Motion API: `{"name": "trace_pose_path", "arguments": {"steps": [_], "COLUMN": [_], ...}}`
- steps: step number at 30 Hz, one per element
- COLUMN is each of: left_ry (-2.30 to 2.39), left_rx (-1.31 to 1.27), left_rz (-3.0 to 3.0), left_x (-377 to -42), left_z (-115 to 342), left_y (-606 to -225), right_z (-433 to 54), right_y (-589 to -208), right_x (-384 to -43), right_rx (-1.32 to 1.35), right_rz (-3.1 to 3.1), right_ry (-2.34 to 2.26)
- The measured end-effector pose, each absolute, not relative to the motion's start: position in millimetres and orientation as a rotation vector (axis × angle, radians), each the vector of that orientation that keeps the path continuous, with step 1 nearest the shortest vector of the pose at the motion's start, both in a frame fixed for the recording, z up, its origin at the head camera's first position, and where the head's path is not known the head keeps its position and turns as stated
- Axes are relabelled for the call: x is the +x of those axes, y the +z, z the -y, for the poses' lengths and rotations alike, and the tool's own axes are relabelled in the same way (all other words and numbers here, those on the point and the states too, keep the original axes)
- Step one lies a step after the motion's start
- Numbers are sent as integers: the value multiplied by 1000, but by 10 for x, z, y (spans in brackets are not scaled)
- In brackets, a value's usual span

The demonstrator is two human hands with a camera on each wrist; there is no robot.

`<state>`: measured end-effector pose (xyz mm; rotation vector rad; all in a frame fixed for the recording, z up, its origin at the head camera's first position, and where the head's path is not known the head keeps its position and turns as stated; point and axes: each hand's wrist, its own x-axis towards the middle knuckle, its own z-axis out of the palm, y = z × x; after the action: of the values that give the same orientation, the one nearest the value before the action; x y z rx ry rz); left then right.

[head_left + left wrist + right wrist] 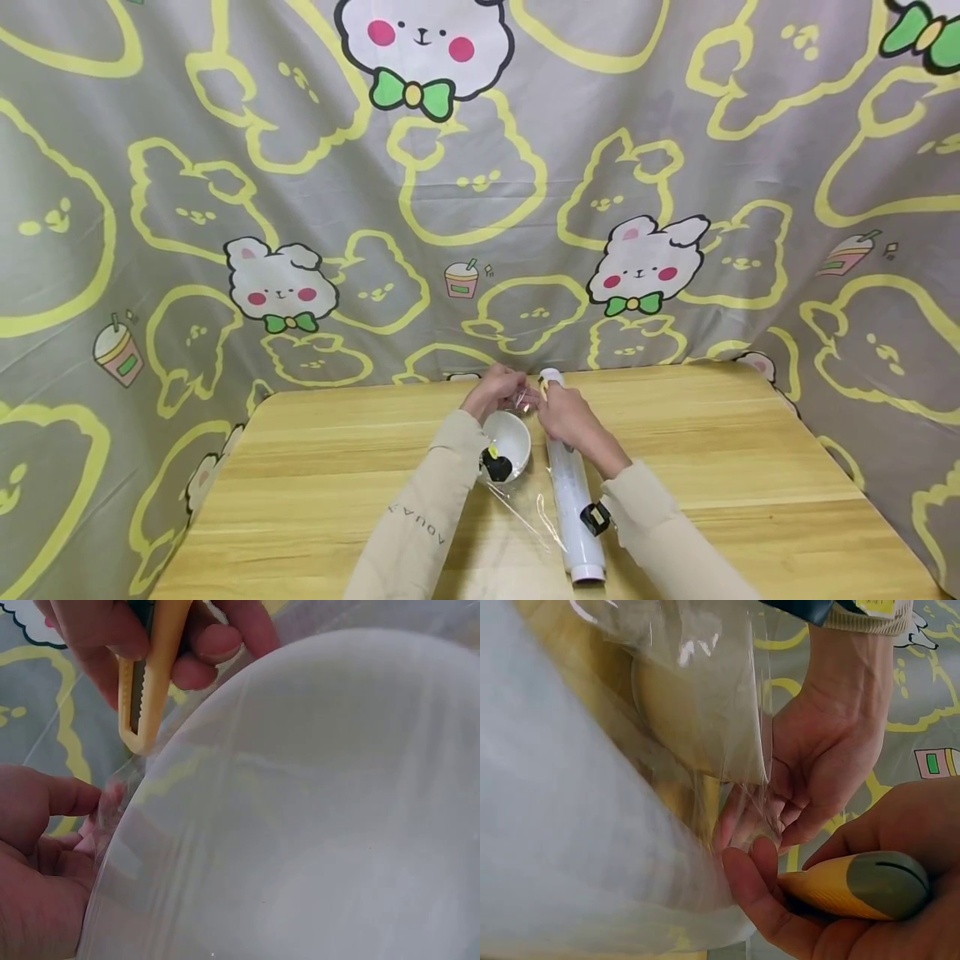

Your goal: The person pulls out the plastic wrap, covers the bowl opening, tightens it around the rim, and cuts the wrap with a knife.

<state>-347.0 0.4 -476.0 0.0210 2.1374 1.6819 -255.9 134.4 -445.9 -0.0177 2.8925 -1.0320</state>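
Note:
A white bowl [514, 437] stands on the table, with clear cling film [724, 720] stretched over it. The film comes from a long white roll [581, 537] lying to the bowl's right. At the far side of the bowl my left hand [498, 388] pinches the film's edge between thumb and fingers. My right hand [570, 417] grips a yellow utility knife [160, 679] with a dark grey end, near the roll's far end. In the left wrist view the knife's tip points down beside the bowl's rim, close to the left fingers. Whether the blade touches the film, I cannot tell.
The light wooden table [315, 492] ends just beyond both hands. Behind it and at both sides hangs a grey curtain [465, 325] with yellow outlines and cartoon rabbits. Black wrist cameras [596, 518] sit at both sleeves.

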Motion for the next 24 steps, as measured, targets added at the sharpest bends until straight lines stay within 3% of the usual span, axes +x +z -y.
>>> {"name": "trace_pose_path", "arguments": {"steps": [24], "left_ry": [1720], "left_rx": [49], "left_rz": [-1924], "left_x": [-3429], "left_z": [19], "left_y": [-4686], "right_z": [-1354], "right_y": [-4499], "right_x": [-2257], "right_rx": [-118], "right_rz": [-2941], "right_ry": [-987]}}
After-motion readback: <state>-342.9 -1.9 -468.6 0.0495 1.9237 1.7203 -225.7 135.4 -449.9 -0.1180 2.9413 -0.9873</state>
